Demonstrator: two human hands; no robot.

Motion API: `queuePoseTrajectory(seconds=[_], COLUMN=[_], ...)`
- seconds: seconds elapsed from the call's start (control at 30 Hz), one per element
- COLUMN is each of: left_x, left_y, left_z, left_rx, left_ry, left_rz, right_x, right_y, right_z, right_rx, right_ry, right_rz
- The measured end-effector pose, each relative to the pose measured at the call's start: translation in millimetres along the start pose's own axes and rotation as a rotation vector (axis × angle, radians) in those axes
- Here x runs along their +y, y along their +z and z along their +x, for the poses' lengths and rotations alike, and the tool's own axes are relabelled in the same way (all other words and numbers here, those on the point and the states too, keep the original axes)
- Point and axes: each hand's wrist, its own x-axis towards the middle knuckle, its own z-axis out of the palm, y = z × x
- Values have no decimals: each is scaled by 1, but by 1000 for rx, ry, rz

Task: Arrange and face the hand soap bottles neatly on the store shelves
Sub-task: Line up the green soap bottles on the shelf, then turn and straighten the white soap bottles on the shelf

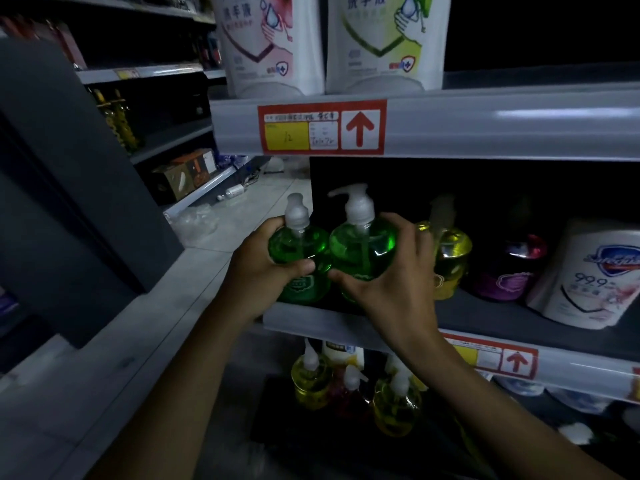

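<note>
Two green hand soap bottles with clear pumps stand side by side at the left end of the middle shelf point(311, 322). My left hand point(265, 268) grips the left green bottle point(299, 242), thumb across its front. My right hand point(391, 278) grips the right green bottle point(362, 242), fingers wrapped round its right side. The two bottles touch each other. A yellow soap bottle point(450, 254) stands just right of my right hand, then a dark purple bottle point(509, 268).
A white refill pouch point(588, 275) leans at the shelf's right. Two large refill pouches point(325, 43) stand on the upper shelf above a red price tag point(322, 128). Yellow and red pump bottles point(356, 389) fill the lower shelf. An aisle floor point(221, 230) lies left.
</note>
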Motion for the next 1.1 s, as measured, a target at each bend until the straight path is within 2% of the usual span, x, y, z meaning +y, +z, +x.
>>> queuePoseTrajectory(seconds=[0.17,0.33,0.53,0.63,0.7,0.77,0.83,0.87,0.97,1.03,1.1], left_x=[-3,-6,-5,-4,0,10,32,45,78,91,102], left_y=[-4,-5,-2,-2,4,16,33,44,86,119,157], left_z=[2,3,2,0,-4,-14,-31,-41,-58,-56,-50], left_rx=[-30,-50,-80,-104,-52,178,405,446,429,314,101], left_ry=[-3,1,2,-30,-27,3,178,293,511,507,426], left_rz=[-9,6,31,44,117,202,205,216,172,65,-9], right_x=[10,16,19,19,19,22,27,30,43,53,64], right_y=[7,2,-9,-19,-32,-51,-74,-88,-128,-151,-172], right_z=[-1,-1,-1,-2,-4,-7,-10,-12,-12,-13,-11], right_rx=[-83,-204,-224,-306,-351,-318,-255,-222,-66,68,217], right_ry=[-39,1,12,22,19,-28,-99,-127,-141,-97,-19], right_rz=[-63,-48,-38,-51,-78,-109,-175,-205,-241,-248,-214])
